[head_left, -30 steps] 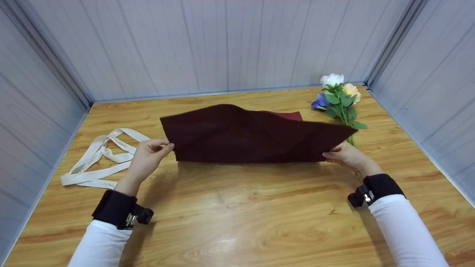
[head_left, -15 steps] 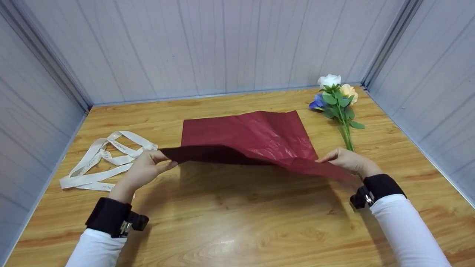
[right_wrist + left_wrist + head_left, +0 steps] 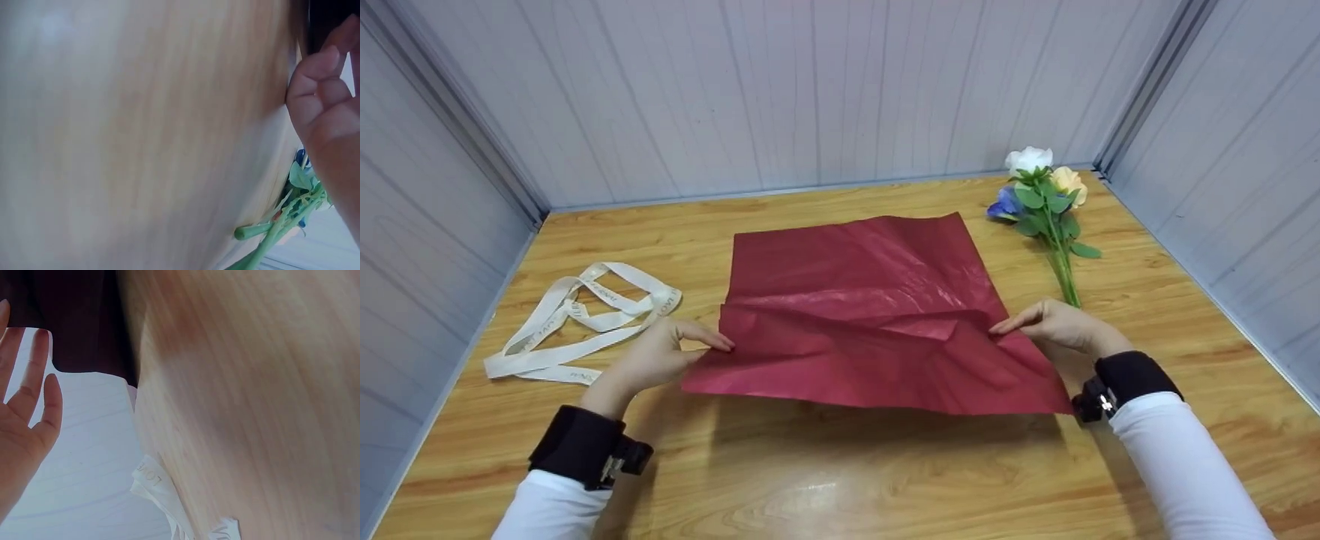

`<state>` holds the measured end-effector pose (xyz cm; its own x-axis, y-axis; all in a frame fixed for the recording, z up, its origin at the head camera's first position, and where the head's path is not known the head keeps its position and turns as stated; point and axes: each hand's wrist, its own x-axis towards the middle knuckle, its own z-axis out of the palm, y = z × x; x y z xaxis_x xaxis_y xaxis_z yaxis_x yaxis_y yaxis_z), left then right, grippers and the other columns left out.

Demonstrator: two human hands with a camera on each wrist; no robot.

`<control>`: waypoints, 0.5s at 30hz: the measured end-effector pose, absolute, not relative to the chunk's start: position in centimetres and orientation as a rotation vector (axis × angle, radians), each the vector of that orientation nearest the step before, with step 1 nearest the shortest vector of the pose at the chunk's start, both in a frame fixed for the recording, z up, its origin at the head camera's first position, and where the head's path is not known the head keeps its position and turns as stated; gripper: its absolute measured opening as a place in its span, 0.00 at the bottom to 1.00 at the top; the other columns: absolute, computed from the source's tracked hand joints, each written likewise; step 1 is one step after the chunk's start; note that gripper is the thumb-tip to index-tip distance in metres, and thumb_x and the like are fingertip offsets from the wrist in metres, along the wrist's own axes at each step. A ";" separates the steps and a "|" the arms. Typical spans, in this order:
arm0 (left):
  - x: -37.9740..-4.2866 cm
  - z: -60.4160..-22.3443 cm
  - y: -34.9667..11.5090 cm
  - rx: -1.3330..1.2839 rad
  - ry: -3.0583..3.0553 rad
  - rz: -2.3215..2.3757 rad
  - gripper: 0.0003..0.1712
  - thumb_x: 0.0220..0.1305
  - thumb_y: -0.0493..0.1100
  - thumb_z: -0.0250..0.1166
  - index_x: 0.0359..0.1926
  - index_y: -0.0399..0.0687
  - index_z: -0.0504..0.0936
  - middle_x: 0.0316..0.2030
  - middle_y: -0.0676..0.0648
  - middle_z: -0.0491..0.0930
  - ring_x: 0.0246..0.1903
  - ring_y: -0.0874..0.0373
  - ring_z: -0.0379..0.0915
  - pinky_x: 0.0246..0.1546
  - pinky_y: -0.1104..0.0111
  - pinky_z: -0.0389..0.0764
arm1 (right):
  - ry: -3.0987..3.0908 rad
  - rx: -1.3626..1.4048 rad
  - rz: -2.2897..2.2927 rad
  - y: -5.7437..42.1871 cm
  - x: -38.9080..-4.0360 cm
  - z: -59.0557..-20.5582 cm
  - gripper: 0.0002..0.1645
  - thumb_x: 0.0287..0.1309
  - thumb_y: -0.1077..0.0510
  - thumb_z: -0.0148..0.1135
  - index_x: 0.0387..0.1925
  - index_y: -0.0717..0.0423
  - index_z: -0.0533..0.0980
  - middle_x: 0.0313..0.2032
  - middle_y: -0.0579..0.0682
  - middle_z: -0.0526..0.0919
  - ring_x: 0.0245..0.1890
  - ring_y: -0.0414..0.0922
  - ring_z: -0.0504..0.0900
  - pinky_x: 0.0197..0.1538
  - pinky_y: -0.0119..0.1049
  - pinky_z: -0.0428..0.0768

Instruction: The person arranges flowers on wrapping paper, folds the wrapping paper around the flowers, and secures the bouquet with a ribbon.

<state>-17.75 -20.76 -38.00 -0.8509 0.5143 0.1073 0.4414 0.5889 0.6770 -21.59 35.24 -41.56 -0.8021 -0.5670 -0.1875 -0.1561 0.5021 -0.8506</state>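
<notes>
A sheet of dark red wrapping paper (image 3: 855,262) lies in the middle of the table, its near part folded over toward me. The near edge of that flap hangs a little above the wood. My left hand (image 3: 660,356) pinches the left side of the fold between thumb and forefinger. In the left wrist view its other fingers (image 3: 49,402) are stretched out beside the dark underside of the paper. At the right side of the fold, my right hand (image 3: 1061,326) pinches the paper; in the right wrist view its fingers are curled at the paper's edge.
A white printed ribbon (image 3: 562,322) lies in loose loops on the left of the wooden table (image 3: 840,480). Artificial flowers (image 3: 1046,202) in white, peach and blue lie at the right, stems toward my right hand. Grey panel walls (image 3: 810,97) stand behind and at both sides.
The raised near part of the paper has come down toward me, uncovering the far part and turning its lighter red side up. The left hand has moved slightly nearer and right.
</notes>
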 end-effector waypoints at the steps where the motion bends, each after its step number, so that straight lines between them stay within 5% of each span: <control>1: -17.9 -38.2 -20.7 0.825 2.707 1.099 0.17 0.55 0.26 0.58 0.38 0.45 0.88 0.40 0.47 0.86 0.48 0.50 0.78 0.54 0.61 0.73 | 2.313 -0.593 -1.229 35.2 -21.6 -41.6 0.14 0.60 0.65 0.57 0.45 0.69 0.80 0.49 0.51 0.84 0.50 0.25 0.75 0.54 0.19 0.68; 9: -18.4 -39.6 -20.6 0.933 2.717 0.875 0.16 0.52 0.23 0.57 0.34 0.41 0.87 0.38 0.44 0.86 0.45 0.43 0.79 0.50 0.50 0.76 | 2.391 -0.598 -1.136 34.7 -21.5 -41.7 0.15 0.58 0.68 0.56 0.45 0.70 0.80 0.49 0.65 0.80 0.49 0.28 0.76 0.52 0.19 0.70; 15: -18.5 -40.2 -20.5 1.058 2.744 0.722 0.15 0.52 0.23 0.57 0.32 0.39 0.87 0.36 0.44 0.86 0.42 0.45 0.81 0.47 0.53 0.77 | 2.419 -0.583 -1.085 34.2 -21.6 -41.6 0.15 0.57 0.70 0.54 0.43 0.68 0.81 0.49 0.63 0.81 0.57 0.51 0.75 0.52 0.19 0.69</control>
